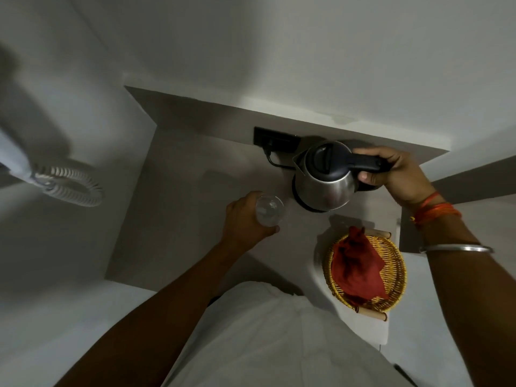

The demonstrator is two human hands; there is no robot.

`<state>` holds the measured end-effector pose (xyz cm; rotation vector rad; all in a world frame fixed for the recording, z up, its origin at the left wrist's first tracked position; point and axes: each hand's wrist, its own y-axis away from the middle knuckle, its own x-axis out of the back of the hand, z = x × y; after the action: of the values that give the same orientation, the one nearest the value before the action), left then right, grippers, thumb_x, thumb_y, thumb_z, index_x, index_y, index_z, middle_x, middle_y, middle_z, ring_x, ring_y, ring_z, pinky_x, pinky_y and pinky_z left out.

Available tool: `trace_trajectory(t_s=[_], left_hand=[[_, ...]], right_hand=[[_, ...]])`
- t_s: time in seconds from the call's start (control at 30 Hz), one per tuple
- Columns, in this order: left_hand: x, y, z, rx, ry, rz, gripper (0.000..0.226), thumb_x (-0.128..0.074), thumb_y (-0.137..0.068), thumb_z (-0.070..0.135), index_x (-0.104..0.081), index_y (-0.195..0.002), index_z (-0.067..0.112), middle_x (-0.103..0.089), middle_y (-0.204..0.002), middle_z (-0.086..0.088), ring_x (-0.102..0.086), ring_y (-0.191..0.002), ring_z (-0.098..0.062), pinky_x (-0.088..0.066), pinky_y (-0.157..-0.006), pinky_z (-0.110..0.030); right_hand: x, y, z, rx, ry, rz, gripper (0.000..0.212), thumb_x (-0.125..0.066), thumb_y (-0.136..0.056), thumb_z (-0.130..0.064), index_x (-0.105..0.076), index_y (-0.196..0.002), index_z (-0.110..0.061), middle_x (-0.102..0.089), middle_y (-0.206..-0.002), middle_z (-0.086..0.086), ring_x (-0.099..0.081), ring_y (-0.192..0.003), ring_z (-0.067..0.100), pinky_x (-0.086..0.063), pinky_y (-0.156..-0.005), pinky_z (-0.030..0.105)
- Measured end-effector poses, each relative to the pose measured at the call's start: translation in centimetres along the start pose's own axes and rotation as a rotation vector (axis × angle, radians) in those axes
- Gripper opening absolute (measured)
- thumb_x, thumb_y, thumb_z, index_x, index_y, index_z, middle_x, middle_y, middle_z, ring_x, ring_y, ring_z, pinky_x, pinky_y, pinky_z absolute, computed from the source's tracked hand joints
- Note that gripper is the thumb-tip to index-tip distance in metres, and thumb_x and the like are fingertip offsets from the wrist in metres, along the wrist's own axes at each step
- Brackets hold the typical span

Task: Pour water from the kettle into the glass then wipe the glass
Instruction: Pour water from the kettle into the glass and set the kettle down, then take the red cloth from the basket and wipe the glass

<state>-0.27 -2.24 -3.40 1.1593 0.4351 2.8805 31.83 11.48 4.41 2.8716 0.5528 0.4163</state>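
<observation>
Right hand [396, 174] closed around the black handle of the kettle [325, 177] — fingers wrapped over the top, thumb tucked beneath. Kettle steel-bodied with a black lid, spout pointing left toward the glass [269, 209]; dark base [304, 205] showing under its lower edge, though whether seated or just lifted cannot be told. Cord running from behind the kettle up to a black socket [275, 139] on the back wall.

Left hand [245, 222] curled around the glass from the left, thumb tip showing at its near side. Glass clear, upright, mouth open to the camera, just left of the kettle and apart from it; held low over the grey counter [178, 208] — resting or raised, not clear.

Near right of the counter, a yellow wicker basket [396, 277] with a crumpled red cloth [357, 269] lying in it. Basket in front of the kettle, well apart from the glass.

Orange threads [434, 209] and a metal bangle [455, 248] on the right wrist. Far left, a coiled white cord [72, 185], blurred.
</observation>
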Motion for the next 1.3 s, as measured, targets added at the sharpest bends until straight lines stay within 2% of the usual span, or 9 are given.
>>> trace_trajectory(t_s=[0.2, 0.37, 0.53, 0.63, 0.77, 1.0, 1.07, 1.17, 1.3], left_hand=[[-0.1, -0.1, 0.1, -0.010, 0.008, -0.001, 0.098, -0.102, -0.053, 0.047, -0.060, -0.136, 0.020, -0.074, -0.124, 0.003, -0.070, -0.112, -0.018, -0.052, -0.106, -0.050], [-0.3, -0.1, 0.1, -0.044, 0.008, 0.008, 0.096, -0.103, -0.050, 0.045, -0.061, -0.133, 0.019, -0.075, -0.121, 0.003, -0.072, -0.108, -0.019, -0.054, -0.102, -0.051], [-0.6, -0.1, 0.0, -0.088, 0.014, 0.032, 0.092, -0.105, -0.049, 0.037, -0.065, -0.129, 0.013, -0.077, -0.117, 0.000, -0.075, -0.104, -0.022, -0.058, -0.097, -0.046], [-0.4, 0.2, 0.0, -0.106, 0.039, 0.033, 0.089, -0.104, -0.051, 0.036, -0.065, -0.128, 0.016, -0.076, -0.115, 0.005, -0.074, -0.102, -0.019, -0.058, -0.097, -0.051], [0.3, 0.7, 0.1, -0.102, 0.077, 0.011, 0.085, -0.103, -0.054, 0.042, -0.064, -0.128, 0.024, -0.063, -0.110, 0.023, -0.068, -0.102, -0.008, -0.057, -0.099, -0.051], [1.5, 1.6, -0.9, -0.116, 0.122, 0.061, 0.084, -0.105, -0.052, 0.039, -0.061, -0.124, 0.036, -0.063, -0.110, 0.029, -0.068, -0.101, -0.003, -0.061, -0.092, -0.035], [1.9, 1.8, -1.0, -0.116, 0.143, 0.074, 0.087, -0.105, -0.052, 0.037, -0.056, -0.124, 0.043, -0.067, -0.113, 0.021, -0.069, -0.102, -0.007, -0.061, -0.090, -0.032], [2.3, 1.9, -1.4, -0.120, 0.151, 0.068, 0.084, -0.105, -0.053, 0.036, -0.057, -0.122, 0.044, -0.069, -0.113, 0.018, -0.070, -0.101, -0.007, -0.063, -0.089, -0.035], [3.2, 2.3, -2.2, -0.115, 0.140, 0.068, 0.080, -0.105, -0.055, 0.037, -0.063, -0.122, 0.036, -0.071, -0.115, 0.017, -0.070, -0.103, -0.003, -0.064, -0.090, -0.038]], right_hand=[[0.1, 0.7, 2.9, -0.022, -0.102, 0.101, 0.062, -0.062, -0.078, 0.024, -0.053, -0.135, 0.000, -0.076, -0.112, -0.010, -0.064, -0.114, 0.024, -0.055, -0.098, 0.035], [1.0, 1.7, 4.5, -0.080, -0.101, 0.121, 0.059, -0.066, -0.078, 0.020, -0.060, -0.132, -0.004, -0.075, -0.115, -0.007, -0.063, -0.117, 0.028, -0.059, -0.087, 0.031], [0.2, 2.5, 4.5, -0.099, 0.007, 0.201, 0.064, -0.074, -0.078, 0.012, -0.062, -0.135, -0.015, -0.064, -0.130, 0.004, -0.059, -0.121, 0.025, -0.054, -0.100, 0.049], [-1.9, 4.3, 5.3, -0.171, 0.265, 0.464, 0.084, -0.084, -0.074, -0.010, -0.044, -0.145, -0.030, -0.041, -0.141, 0.012, -0.042, -0.125, 0.023, -0.044, -0.104, 0.037], [-7.9, 9.7, 7.7, -0.381, 0.576, 0.923, 0.064, -0.076, -0.070, -0.029, -0.043, -0.124, -0.017, -0.044, -0.129, 0.016, -0.044, -0.117, 0.036, -0.048, -0.096, 0.057], [-14.6, 15.0, 11.1, -0.792, 0.922, 0.389, 0.071, -0.075, -0.080, -0.042, -0.039, -0.136, -0.017, -0.046, -0.133, 0.023, -0.048, -0.119, 0.052, -0.047, -0.094, 0.067], [-13.5, 14.8, 10.8, -0.755, 0.878, 0.331, 0.068, -0.072, -0.084, -0.038, -0.038, -0.141, -0.023, -0.044, -0.136, 0.019, -0.051, -0.117, 0.049, -0.052, -0.091, 0.064], [-11.8, 14.2, 9.3, -0.586, 0.723, 0.389, 0.047, -0.067, -0.088, -0.030, -0.054, -0.133, -0.025, -0.050, -0.131, 0.015, -0.059, -0.089, 0.028, -0.055, -0.070, 0.036], [-12.7, 12.9, 6.9, -0.336, 0.624, 0.527, 0.053, -0.075, -0.081, -0.030, -0.055, -0.130, -0.027, -0.046, -0.133, 0.008, -0.047, -0.097, 0.018, -0.047, -0.082, 0.031]])
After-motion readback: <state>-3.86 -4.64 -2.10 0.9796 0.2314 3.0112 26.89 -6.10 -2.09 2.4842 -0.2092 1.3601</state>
